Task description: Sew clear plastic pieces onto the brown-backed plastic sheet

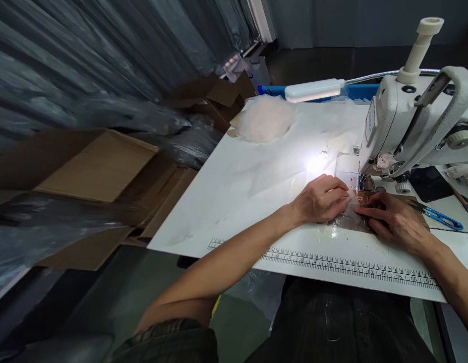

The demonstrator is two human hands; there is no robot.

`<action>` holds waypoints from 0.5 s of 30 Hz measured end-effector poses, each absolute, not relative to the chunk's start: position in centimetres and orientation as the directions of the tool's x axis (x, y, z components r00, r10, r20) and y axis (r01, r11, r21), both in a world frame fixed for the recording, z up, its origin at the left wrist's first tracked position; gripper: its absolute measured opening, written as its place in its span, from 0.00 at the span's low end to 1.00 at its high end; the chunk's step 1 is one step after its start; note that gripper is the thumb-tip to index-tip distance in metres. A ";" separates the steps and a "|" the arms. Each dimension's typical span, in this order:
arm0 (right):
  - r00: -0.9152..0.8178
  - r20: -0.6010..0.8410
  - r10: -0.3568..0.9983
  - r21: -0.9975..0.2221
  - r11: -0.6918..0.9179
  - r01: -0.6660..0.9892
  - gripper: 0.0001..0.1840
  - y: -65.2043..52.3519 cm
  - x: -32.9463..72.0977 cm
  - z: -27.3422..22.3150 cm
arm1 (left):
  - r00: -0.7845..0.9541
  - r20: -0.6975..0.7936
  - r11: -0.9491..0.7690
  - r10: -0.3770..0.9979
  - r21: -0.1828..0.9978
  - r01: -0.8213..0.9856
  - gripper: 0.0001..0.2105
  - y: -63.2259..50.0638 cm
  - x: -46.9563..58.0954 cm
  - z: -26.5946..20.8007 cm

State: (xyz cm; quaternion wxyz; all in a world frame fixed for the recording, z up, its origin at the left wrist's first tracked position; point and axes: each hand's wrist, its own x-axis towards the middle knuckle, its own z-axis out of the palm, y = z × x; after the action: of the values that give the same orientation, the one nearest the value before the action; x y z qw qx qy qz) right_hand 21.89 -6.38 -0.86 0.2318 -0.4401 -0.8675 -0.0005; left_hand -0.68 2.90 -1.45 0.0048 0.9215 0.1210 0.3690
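Observation:
At the front of the white sewing machine [385,121], a thin see-through piece of fabric [347,217] lies flat by the needle and presser foot [361,181]. Small red marks show near the foot. My left hand [325,199] is on the left side of this fabric, its bent fingers close together and gripping it. From the right, my right hand [396,219] has its fingertips closed on the fabric just in front of the foot. Blue-handled thread snips [442,218] lie right of my right hand. Whether the needle is in the fabric I cannot tell.
A pile of pale sheer pieces [266,118] sits at the table's far left. A white lamp [313,91] reaches over the back edge. The white table [226,201] has a printed ruler [332,264] along its front. Open cardboard boxes [98,166] stand left.

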 end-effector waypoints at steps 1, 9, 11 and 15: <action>-0.505 0.401 0.765 -0.212 0.614 0.761 0.17 -6.4 21.9 -0.8 | 0.682 0.688 -0.966 0.248 0.122 0.228 0.09 2.8 -0.6 -1.5; -0.528 0.405 0.746 -0.156 0.626 0.764 0.17 -6.4 21.8 -0.6 | 0.778 0.594 -0.963 0.206 -0.019 0.269 0.11 2.5 -0.5 -1.8; -0.535 0.408 0.739 -0.149 0.633 0.760 0.17 -6.4 21.8 -0.6 | 0.796 0.568 -0.958 0.210 -0.042 0.283 0.12 2.3 -0.6 -1.8; -0.548 0.424 0.721 -0.137 0.649 0.748 0.17 -6.5 21.9 -0.5 | 0.840 0.483 -0.949 0.246 -0.057 0.310 0.14 1.9 -0.7 -1.4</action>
State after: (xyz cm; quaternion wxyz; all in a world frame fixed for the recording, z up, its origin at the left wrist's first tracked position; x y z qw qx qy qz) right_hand 21.85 -6.46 -0.53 0.2267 -0.4177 -0.8793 -0.0299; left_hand -0.65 1.86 -1.45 -0.0665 0.9569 0.1453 0.2423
